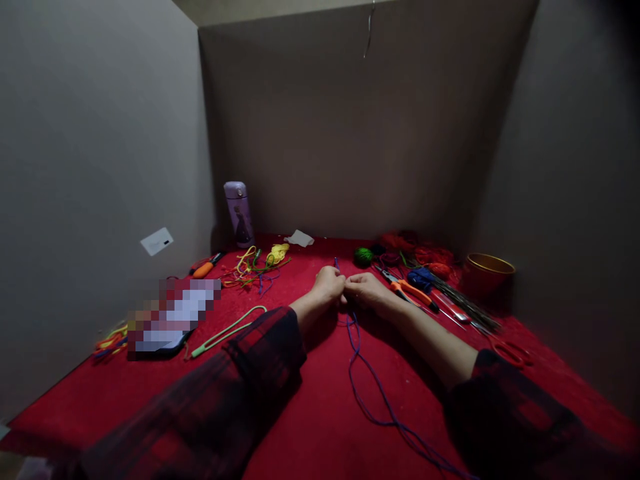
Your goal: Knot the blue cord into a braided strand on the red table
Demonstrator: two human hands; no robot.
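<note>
A: Two checked sleeves, the left sleeve [200, 393] and the right sleeve [540, 407], were closest to us. What did the two hands do?

B: Put the hands in the middle of the clock. The left hand [329, 283] was curled nearly closed, and the right hand [367, 291] pinched with thumb and finger. Both seemed to have hold of the purple cord [351, 380].

A: Where was it?

B: In the middle of the red desk [320, 413]. A short tip poked out at 12 o'clock, and long ends ran to 5 o'clock.

A: How much was done?

B: Just a little, I think. The tip was short and the long ends lay loose, so most was probably left. Fingers hid any knot.

A: What else did you count?

B: One purple bottle [240, 217] at 10, one light green tool [207, 345] at 8, one green ball [363, 257] at 1, one pot [487, 277] at 3, and one pair of scissors [493, 340] near 4. Two orange-handled tools, at 9 [203, 269] and 3 [423, 293]. The red yarn [434, 256] at 2 was too tangled to count.
</note>
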